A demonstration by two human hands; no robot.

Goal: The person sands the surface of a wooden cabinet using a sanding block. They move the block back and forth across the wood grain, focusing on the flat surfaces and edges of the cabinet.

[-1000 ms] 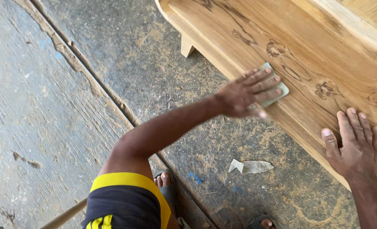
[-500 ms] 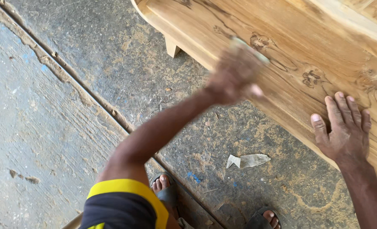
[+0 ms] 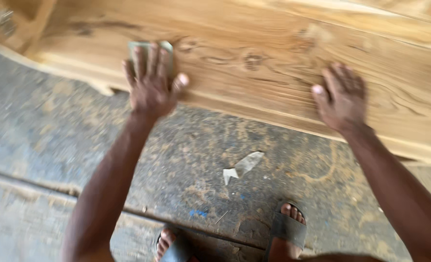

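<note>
Grey, dust-streaked concrete floor [image 3: 79, 126] lies nearest, with the person's two feet in dark open sandals [image 3: 287, 232] and a torn pale scrap of paper [image 3: 243, 166] just beyond them. Farther out, the left hand [image 3: 150, 87] presses flat, fingers spread, on a small pale green sanding pad [image 3: 150, 48] that sits on the broad, knotted, light-brown wooden plank [image 3: 273, 63]. The right hand [image 3: 340, 97] rests open and flat on the same plank, well apart, holding nothing. Good sanding here likely means even palm pressure, strokes along the grain, and the right hand steadying the board.
</note>
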